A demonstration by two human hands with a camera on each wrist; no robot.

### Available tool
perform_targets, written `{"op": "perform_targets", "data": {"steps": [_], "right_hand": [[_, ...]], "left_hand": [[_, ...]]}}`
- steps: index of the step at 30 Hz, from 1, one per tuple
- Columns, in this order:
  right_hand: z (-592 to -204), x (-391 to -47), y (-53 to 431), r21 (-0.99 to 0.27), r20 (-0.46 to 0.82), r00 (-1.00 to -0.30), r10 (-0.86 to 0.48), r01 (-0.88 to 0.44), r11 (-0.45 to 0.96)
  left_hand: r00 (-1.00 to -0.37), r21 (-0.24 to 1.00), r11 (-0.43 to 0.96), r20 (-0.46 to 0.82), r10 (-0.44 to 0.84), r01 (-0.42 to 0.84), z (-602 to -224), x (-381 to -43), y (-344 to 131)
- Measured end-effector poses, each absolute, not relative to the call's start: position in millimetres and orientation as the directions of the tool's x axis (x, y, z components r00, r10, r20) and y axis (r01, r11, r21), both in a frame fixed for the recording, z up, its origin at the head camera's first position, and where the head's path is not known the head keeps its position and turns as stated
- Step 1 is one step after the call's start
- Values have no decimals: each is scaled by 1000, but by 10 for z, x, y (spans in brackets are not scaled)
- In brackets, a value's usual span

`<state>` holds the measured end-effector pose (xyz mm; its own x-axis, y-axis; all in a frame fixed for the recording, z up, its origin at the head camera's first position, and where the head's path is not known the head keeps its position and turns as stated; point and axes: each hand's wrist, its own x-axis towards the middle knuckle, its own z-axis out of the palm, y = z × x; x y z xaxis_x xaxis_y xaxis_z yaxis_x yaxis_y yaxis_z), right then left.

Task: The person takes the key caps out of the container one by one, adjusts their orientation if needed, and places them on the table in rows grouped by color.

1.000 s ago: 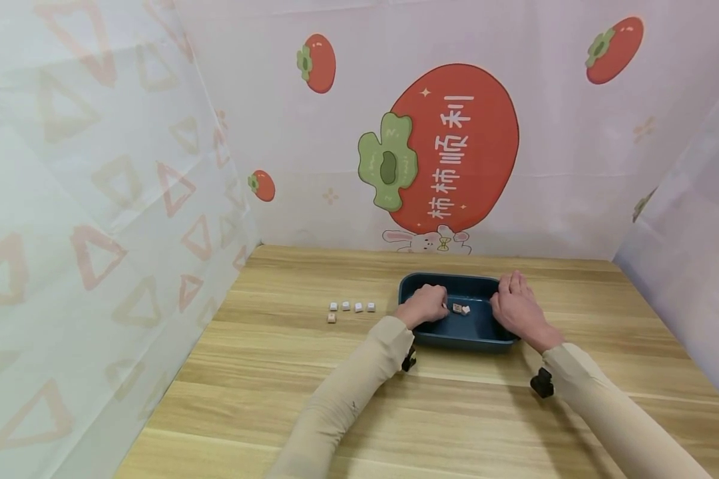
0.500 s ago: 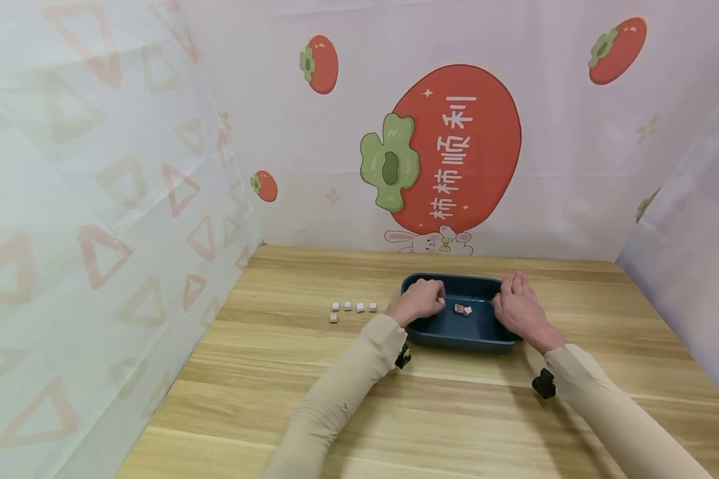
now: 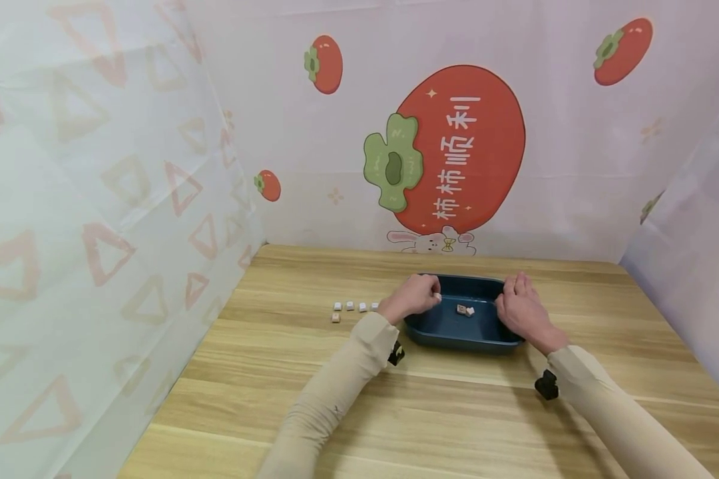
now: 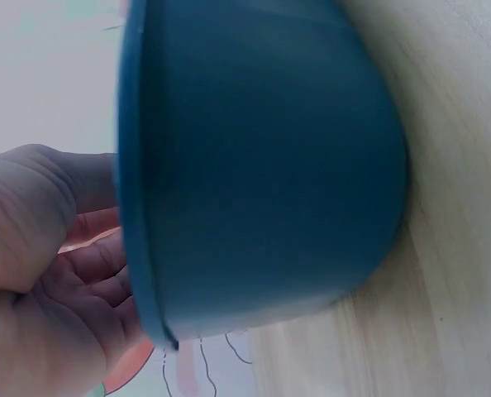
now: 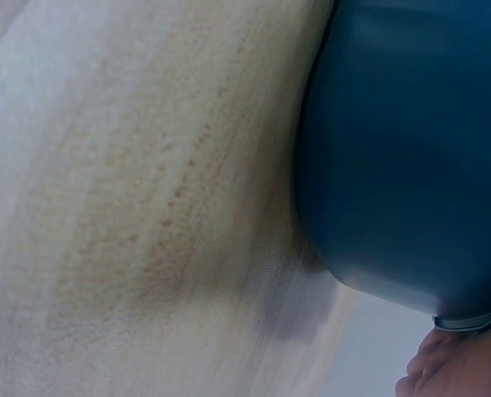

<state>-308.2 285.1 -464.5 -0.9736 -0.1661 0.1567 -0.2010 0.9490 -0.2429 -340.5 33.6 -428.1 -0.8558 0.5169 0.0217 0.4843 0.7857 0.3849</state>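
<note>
Above the left end of a dark blue tray [image 3: 461, 343], my left hand [image 3: 412, 295] pinches a small white keycap [image 3: 437, 297] between its fingertips. My right hand [image 3: 526, 310] grips the tray's right rim, its thumb side inside and the other fingers over the edge. Two more small keycaps lie together on the tray floor, one brownish [image 3: 461, 309] and one white [image 3: 470, 311]. In the left wrist view the tray's outer wall [image 4: 262, 165] hides the left fingertips. Only part of the right hand [image 5: 464, 364] shows in the right wrist view.
Left of the tray, a row of several white keycaps [image 3: 350, 306] lies on the wooden table [image 3: 275, 359], with an orange-tinted keycap [image 3: 335, 319] in front of the row's left end. Printed cloth walls [image 3: 311, 146] stand behind and at both sides.
My left hand has lifted and drawn back to the left from inside the tray, with the white keycap now showing at its fingertips. The right hand keeps its place on the rim.
</note>
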Motion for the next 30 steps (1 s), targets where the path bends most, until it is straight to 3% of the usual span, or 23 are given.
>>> {"op": "perform_targets", "data": {"steps": [19,30], "right_hand": [[-4625,-3048,2839,-265,142,-978,-151,-184,947],[-4629,-3055,2843,-246,167,-972,-168,-206,947]], "left_hand": [[-833,457,726,60,550,513,-4088,-3318,23],[-821,389,738,95,564,552,-3960,-3286,-138]]}}
